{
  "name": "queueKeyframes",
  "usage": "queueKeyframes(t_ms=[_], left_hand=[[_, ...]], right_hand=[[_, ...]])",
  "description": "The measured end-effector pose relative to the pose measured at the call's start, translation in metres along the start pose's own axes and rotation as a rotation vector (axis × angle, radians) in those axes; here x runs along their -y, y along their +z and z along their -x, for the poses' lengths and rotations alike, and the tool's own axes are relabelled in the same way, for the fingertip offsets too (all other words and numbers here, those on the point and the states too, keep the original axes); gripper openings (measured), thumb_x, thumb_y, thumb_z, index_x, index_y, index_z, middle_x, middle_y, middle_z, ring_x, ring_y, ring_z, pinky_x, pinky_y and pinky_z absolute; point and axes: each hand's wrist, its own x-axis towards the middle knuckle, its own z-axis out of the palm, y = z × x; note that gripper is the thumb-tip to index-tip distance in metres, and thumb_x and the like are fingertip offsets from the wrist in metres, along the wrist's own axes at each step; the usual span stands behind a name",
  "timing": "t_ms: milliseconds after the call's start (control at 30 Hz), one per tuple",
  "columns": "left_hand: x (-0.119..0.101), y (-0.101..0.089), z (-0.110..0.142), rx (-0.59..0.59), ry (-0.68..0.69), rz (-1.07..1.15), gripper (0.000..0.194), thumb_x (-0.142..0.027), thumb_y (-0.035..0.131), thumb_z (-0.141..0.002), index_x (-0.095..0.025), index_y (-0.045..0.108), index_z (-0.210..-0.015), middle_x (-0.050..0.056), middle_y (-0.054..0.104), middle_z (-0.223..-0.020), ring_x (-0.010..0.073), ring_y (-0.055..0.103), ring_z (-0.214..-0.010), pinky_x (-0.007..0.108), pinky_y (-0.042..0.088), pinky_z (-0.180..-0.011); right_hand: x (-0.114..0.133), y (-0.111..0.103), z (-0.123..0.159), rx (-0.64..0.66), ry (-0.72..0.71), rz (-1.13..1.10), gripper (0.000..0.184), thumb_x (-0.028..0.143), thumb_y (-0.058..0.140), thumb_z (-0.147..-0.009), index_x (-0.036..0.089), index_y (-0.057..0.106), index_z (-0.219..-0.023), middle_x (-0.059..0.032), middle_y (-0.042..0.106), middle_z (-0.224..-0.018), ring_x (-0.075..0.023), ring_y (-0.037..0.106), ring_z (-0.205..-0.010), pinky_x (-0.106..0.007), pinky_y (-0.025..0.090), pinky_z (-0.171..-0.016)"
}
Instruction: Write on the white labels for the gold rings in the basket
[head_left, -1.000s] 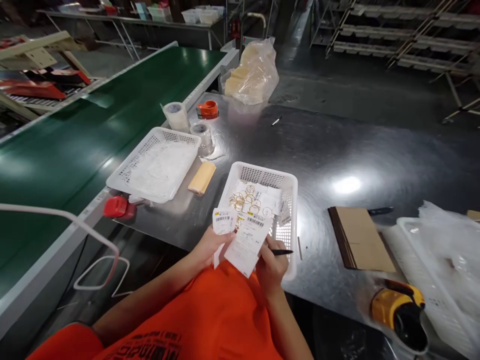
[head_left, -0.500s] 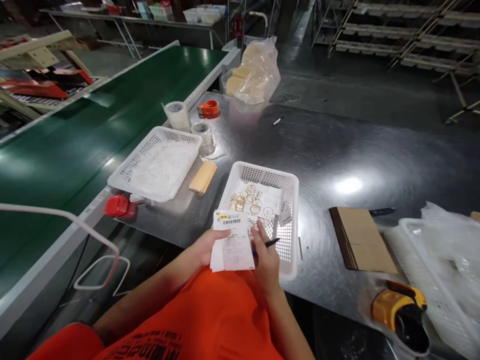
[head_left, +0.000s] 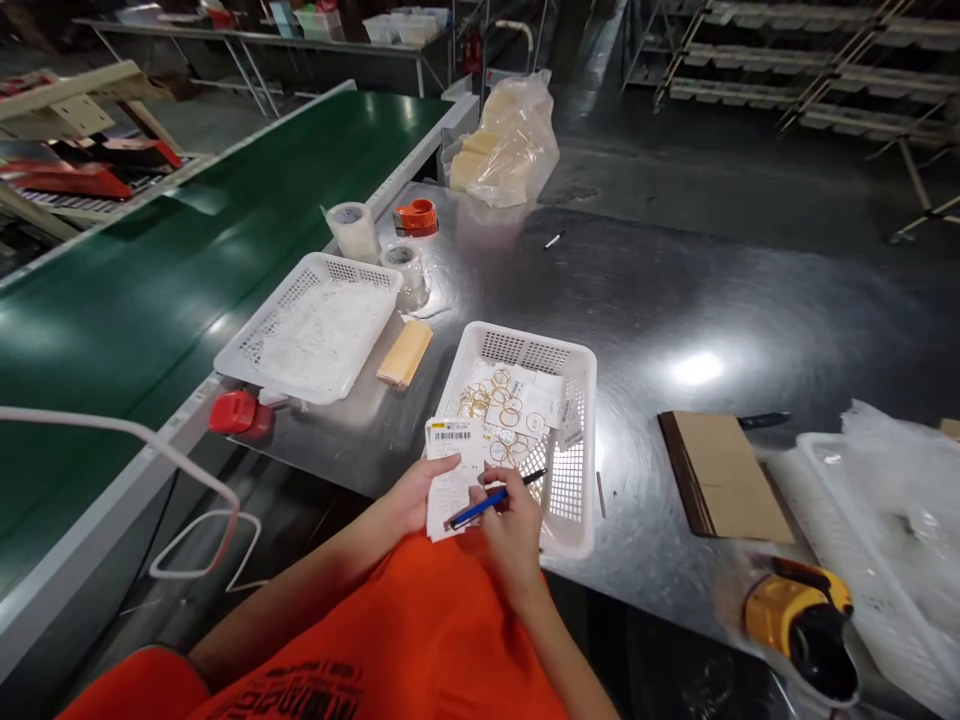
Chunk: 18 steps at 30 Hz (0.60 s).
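A stack of white printed slips with a barcode on top is gripped at its left side by my left hand, thumb over the face. My right hand is closed round a blue and black pen, its blue end over the lower part of the slips. Just beyond both hands stands a white perforated basket. Several thin gold-coloured rings, some on white cards, lie in it.
Left stands another white basket holding clear plastic, beside a tan bundle. Tape rolls and an orange tape dispenser sit behind. Flat cardboard and a yellow-black tool are right. A green conveyor runs along the left.
The slip held apart by my right hand joined the stack in my left. The pen turned in my right hand and moved left over the slips.
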Motion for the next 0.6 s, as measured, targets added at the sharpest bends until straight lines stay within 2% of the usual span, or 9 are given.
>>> queueKeyframes(t_ms=[100, 233, 300, 367, 400, 467, 533, 600], left_hand=[[-0.001, -0.001, 0.0, -0.018, -0.005, 0.01, 0.033, -0.021, 0.047, -0.088, -0.004, 0.058, -0.114, 0.014, 0.071, -0.086, 0.0216, 0.067, -0.069, 0.037, 0.049, -0.079], [-0.002, -0.007, -0.003, 0.025, -0.032, 0.03, 0.034, -0.024, 0.051, -0.087, -0.005, 0.059, -0.113, 0.013, 0.071, -0.085, 0.0229, 0.067, -0.072, 0.037, 0.048, -0.078], [-0.002, -0.008, -0.003, 0.008, -0.035, 0.026, 0.034, -0.025, 0.051, -0.087, -0.004, 0.059, -0.113, 0.012, 0.07, -0.082, 0.0209, 0.065, -0.068, 0.034, 0.048, -0.075], [-0.003, -0.008, -0.002, -0.014, -0.037, 0.028, 0.033, -0.027, 0.049, -0.088, -0.004, 0.06, -0.109, 0.011, 0.07, -0.078, 0.0183, 0.063, -0.062, 0.032, 0.048, -0.073], [-0.003, -0.007, -0.002, -0.007, -0.049, 0.025, 0.034, -0.028, 0.047, -0.089, -0.003, 0.061, -0.107, 0.012, 0.069, -0.078, 0.0186, 0.063, -0.063, 0.033, 0.048, -0.073], [-0.003, -0.006, 0.0, 0.042, -0.065, 0.009, 0.036, -0.031, 0.045, -0.09, -0.003, 0.062, -0.105, 0.015, 0.07, -0.084, 0.0215, 0.065, -0.072, 0.036, 0.048, -0.078], [-0.002, -0.005, 0.002, 0.07, -0.061, -0.027, 0.036, -0.032, 0.045, -0.09, -0.004, 0.062, -0.104, 0.017, 0.069, -0.09, 0.0246, 0.066, -0.079, 0.04, 0.048, -0.082], [-0.001, -0.004, 0.002, 0.059, -0.054, -0.066, 0.036, -0.034, 0.044, -0.091, -0.005, 0.062, -0.104, 0.017, 0.07, -0.089, 0.0249, 0.066, -0.079, 0.041, 0.048, -0.081]], right_hand=[[0.001, 0.002, 0.0, 0.021, -0.202, 0.172, 0.011, 0.023, 0.052, -0.082, 0.02, 0.058, -0.09, -0.0056, 0.065, -0.089, -0.0208, 0.064, -0.092, -0.028, 0.051, -0.069], [0.008, 0.002, 0.002, -0.025, -0.335, 0.425, 0.016, 0.02, 0.047, -0.085, 0.019, 0.061, -0.093, -0.0057, 0.066, -0.083, -0.0191, 0.063, -0.077, -0.027, 0.048, -0.062], [0.014, -0.001, 0.003, -0.089, -0.402, 0.599, 0.015, 0.023, 0.051, -0.085, 0.019, 0.063, -0.092, -0.0076, 0.066, -0.084, -0.0213, 0.06, -0.076, -0.029, 0.045, -0.06], [0.019, -0.007, 0.002, -0.129, -0.433, 0.644, 0.015, 0.028, 0.055, -0.085, 0.019, 0.064, -0.093, -0.0085, 0.065, -0.086, -0.0227, 0.058, -0.079, -0.031, 0.044, -0.063], [0.021, -0.011, 0.0, -0.138, -0.426, 0.58, 0.017, 0.03, 0.054, -0.086, 0.019, 0.063, -0.096, -0.0077, 0.064, -0.085, -0.0215, 0.058, -0.077, -0.031, 0.044, -0.063], [0.025, -0.02, -0.008, -0.129, -0.375, 0.309, 0.023, 0.034, 0.047, -0.09, 0.02, 0.058, -0.105, -0.0036, 0.06, -0.078, -0.0169, 0.056, -0.068, -0.028, 0.044, -0.06], [0.027, -0.025, -0.016, -0.06, -0.292, 0.01, 0.032, 0.039, 0.036, -0.095, 0.02, 0.054, -0.113, 0.001, 0.054, -0.068, -0.013, 0.051, -0.056, -0.026, 0.043, -0.054], [0.027, -0.023, -0.023, 0.012, -0.219, -0.145, 0.038, 0.043, 0.029, -0.096, 0.02, 0.056, -0.109, 0.0026, 0.05, -0.063, -0.0119, 0.047, -0.051, -0.026, 0.041, -0.05]])
